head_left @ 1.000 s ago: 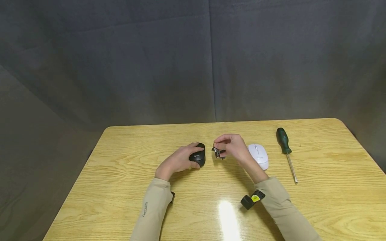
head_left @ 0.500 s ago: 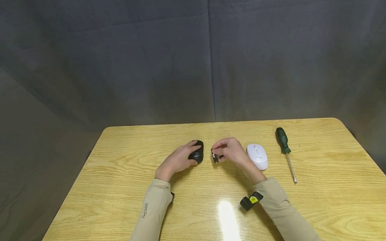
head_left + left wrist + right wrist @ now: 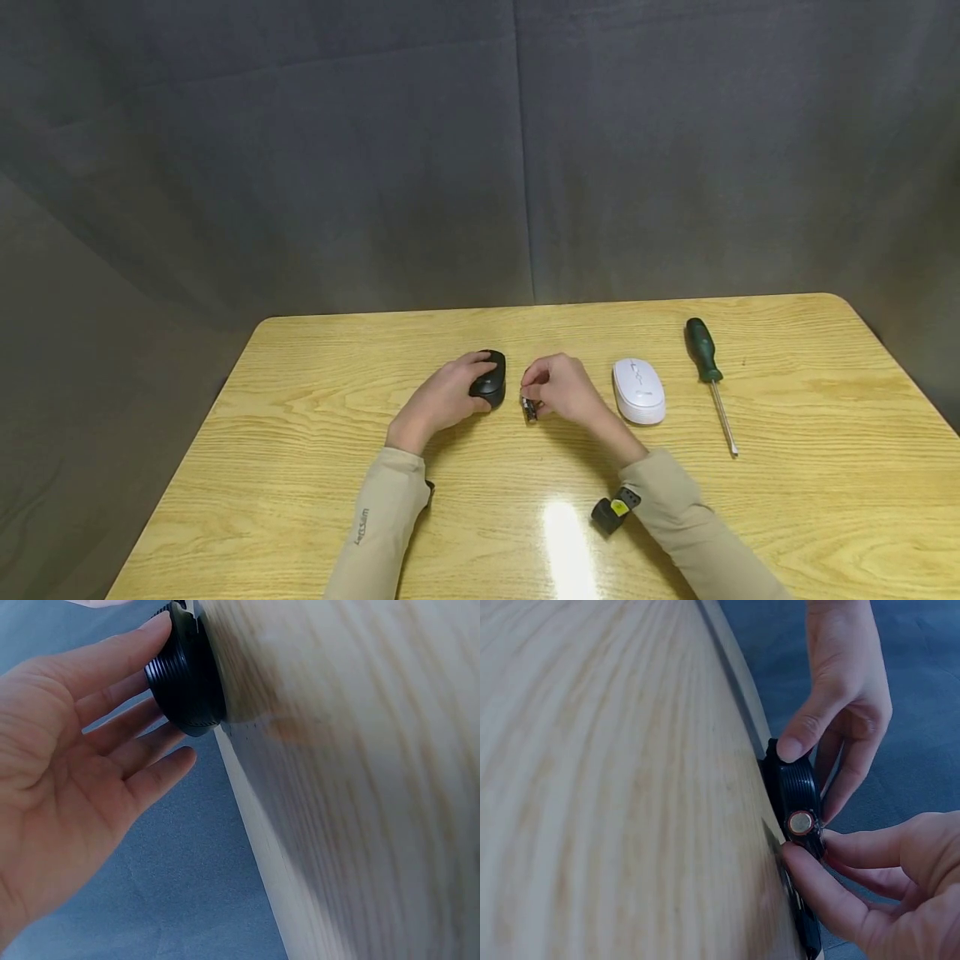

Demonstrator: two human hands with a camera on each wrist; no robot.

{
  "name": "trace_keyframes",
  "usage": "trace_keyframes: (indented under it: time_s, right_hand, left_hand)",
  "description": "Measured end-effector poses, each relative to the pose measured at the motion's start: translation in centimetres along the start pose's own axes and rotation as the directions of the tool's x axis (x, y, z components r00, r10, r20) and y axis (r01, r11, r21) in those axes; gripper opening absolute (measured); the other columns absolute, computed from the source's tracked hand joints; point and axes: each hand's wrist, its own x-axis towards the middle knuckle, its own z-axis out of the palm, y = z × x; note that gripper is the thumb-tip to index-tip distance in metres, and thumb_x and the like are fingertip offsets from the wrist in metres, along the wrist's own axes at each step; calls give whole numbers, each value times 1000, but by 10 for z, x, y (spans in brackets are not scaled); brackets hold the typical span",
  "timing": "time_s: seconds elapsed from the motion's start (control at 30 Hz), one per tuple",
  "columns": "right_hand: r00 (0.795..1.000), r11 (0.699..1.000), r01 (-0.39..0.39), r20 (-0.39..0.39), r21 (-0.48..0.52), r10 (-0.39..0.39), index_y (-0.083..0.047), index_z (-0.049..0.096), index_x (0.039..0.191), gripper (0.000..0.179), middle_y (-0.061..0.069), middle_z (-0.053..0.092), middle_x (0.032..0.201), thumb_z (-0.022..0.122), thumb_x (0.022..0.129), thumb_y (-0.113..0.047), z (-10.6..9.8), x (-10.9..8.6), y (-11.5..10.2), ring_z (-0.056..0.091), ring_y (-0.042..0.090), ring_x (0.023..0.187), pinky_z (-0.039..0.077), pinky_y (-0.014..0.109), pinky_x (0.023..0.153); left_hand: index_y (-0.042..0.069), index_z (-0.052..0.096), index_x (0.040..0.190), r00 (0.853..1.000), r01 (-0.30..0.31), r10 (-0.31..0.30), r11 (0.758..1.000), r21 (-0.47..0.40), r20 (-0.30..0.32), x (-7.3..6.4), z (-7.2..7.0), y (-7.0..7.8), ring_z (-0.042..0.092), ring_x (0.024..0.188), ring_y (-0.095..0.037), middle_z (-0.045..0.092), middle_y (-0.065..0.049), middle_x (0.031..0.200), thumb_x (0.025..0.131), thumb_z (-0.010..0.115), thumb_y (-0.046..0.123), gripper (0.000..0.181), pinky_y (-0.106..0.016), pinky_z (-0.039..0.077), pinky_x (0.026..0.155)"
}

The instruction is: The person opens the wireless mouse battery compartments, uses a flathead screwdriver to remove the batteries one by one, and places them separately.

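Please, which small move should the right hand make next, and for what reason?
Perhaps the right hand should set the small battery-like piece down beside the black mouse. The right fingers pinch it, apparently low over the table, while the left hand is busy holding the mouse. Whether the piece already touches the wood, I cannot tell.

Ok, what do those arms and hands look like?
The left sleeve and right sleeve are beige, the left with dark lettering; left hand and right hand are ungloved. A black wrist camera with a yellow patch sits by the right cuff.
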Motion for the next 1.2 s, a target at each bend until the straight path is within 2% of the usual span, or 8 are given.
trace_keyframes:
  time_s: [0.33, 0.7, 0.9, 1.03, 1.13, 1.2]
  right_hand:
    - [1000, 1000, -10, -10, -24, 10, 4, 71, 87, 6, 10, 70, 81, 73, 91, 7, 6, -1, -2, 70, 18, 69, 61, 33, 61]
    - [995, 987, 95, -4, -133, -97, 2, 73, 85, 7, 7, 70, 78, 74, 91, 7, 9, -4, -1, 68, 16, 66, 59, 30, 59]
    - [992, 976, 124, 13, -177, -124, 2, 73, 83, 10, 6, 69, 74, 74, 90, 8, 8, -4, 0, 67, 14, 63, 58, 28, 57]
    - [987, 945, 158, 11, -286, -162, -1, 74, 82, 11, 2, 68, 73, 73, 92, 2, 6, -2, 0, 61, 11, 64, 53, 26, 57]
    - [975, 906, 199, -17, -373, -221, -3, 75, 82, 13, 0, 67, 73, 72, 94, -4, 3, -1, -1, 55, 11, 65, 46, 26, 58]
    - [967, 894, 216, -40, -393, -252, -3, 77, 84, 13, 0, 67, 74, 71, 95, -6, -1, 0, -1, 53, 12, 65, 44, 27, 58]
  left_hand:
    - [2, 57, 146, 999, -30, 30, 1000, 3, -32, 1, 0, -1, 51, 137, -33, 49, -14, 152, 93, 79, 12, 58, -46, 44, 110]
    - [3, 56, 148, 999, -23, 22, 1000, -5, -24, 1, 0, -1, 50, 138, -33, 47, -12, 154, 93, 78, 12, 60, -46, 43, 111]
    - [3, 55, 149, 1000, -22, 22, 1000, -5, -18, 0, 0, 0, 49, 139, -33, 46, -12, 156, 94, 77, 13, 60, -47, 42, 111]
    - [4, 54, 150, 1000, -14, 14, 1000, -3, -13, 0, 0, -1, 47, 141, -32, 44, -12, 157, 95, 77, 15, 60, -47, 42, 112]
    - [5, 53, 150, 1000, 0, 0, 1000, -6, -7, 0, 0, 0, 46, 142, -32, 43, -11, 159, 98, 73, 19, 58, -47, 42, 112]
    - [6, 52, 151, 1000, 10, -10, 1000, -14, -6, 0, 0, 0, 45, 143, -33, 42, -12, 160, 101, 70, 23, 56, -48, 41, 112]
